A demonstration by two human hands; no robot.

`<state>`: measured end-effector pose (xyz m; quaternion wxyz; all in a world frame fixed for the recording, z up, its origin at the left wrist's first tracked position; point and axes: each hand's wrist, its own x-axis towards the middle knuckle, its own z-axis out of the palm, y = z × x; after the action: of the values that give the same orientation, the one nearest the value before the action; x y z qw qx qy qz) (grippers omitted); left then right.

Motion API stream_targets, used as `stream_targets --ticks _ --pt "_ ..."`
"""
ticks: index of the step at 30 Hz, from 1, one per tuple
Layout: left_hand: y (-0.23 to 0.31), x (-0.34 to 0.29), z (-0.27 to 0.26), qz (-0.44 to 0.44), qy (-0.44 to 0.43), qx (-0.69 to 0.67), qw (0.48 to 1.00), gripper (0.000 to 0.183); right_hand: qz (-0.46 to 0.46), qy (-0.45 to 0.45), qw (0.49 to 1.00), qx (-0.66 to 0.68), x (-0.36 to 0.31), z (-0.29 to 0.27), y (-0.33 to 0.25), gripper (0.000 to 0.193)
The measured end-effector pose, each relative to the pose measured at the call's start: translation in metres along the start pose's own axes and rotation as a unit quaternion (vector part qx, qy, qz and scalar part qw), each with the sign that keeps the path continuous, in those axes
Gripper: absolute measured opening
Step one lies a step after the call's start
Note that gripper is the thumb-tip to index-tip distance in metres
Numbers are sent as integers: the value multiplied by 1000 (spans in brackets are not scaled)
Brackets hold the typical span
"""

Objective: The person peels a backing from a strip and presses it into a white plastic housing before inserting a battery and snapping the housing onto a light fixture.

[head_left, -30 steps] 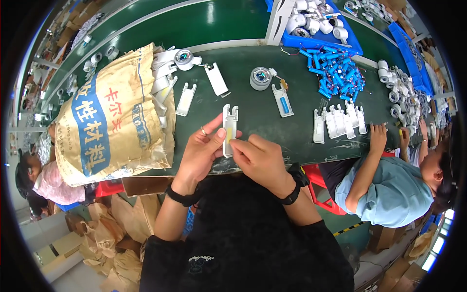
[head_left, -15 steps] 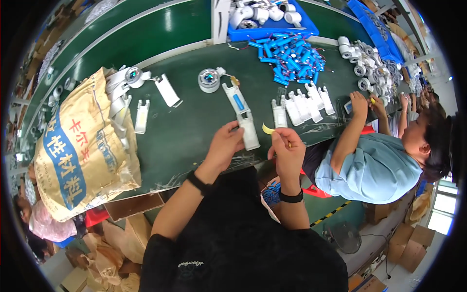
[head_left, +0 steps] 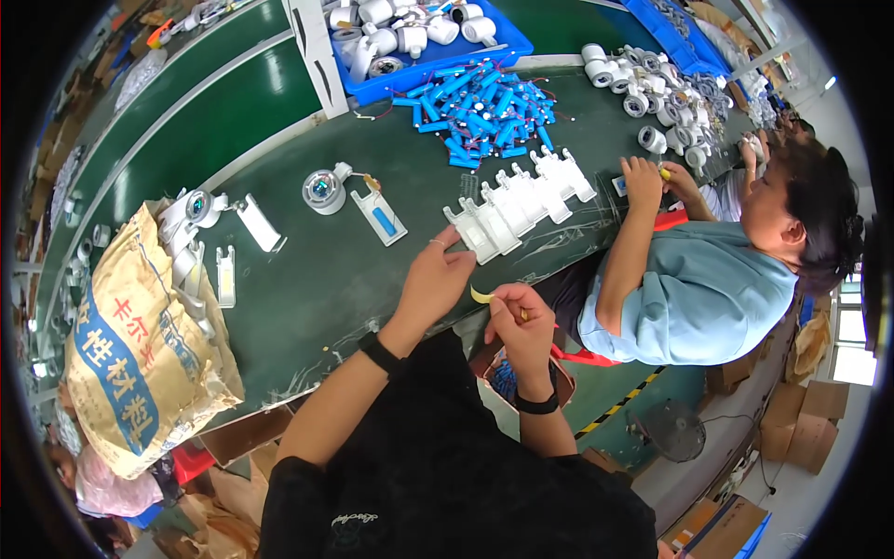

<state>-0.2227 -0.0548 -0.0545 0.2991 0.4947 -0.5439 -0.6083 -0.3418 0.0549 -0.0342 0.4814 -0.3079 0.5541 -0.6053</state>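
Observation:
My left hand (head_left: 434, 287) is at the near-left end of a row of white plastic housings (head_left: 523, 207), its fingers and thumb closed on the edge of the end housing (head_left: 478, 242). A thin, curved yellow strip (head_left: 480, 296), perhaps tape, is pinched between the thumb and fingers of my right hand (head_left: 523, 324), just off the table edge. Left of the row, an open white housing with a blue battery cell (head_left: 383, 220) in it lies on the table. It seems joined by a wire to a round white lamp head with a clear lens (head_left: 324, 190).
Loose blue battery cells (head_left: 484, 112) are heaped behind the row. A blue bin (head_left: 419, 74) of white lamp heads stands at the back. A paper sack (head_left: 140, 345) leans at the left, near more white parts. A co-worker (head_left: 698, 289) sits at the right, hands on the table.
The view has swung right. My left hand has carried a white housing from beside the battery-fitted one to the row's near-left end. My right hand still pinches the yellow strip.

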Motion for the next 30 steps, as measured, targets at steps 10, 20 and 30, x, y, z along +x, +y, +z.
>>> stream_targets --ticks 10,20,30 --pt "-7 -9 -5 141 64 25 988 48 71 -118 943 304 9 20 0 22" --pt "-18 9 -166 187 340 350 853 69 248 -212 917 229 20 106 7 37" --pt "-26 1 -231 83 436 431 786 61 176 -222 951 125 18 98 14 25"
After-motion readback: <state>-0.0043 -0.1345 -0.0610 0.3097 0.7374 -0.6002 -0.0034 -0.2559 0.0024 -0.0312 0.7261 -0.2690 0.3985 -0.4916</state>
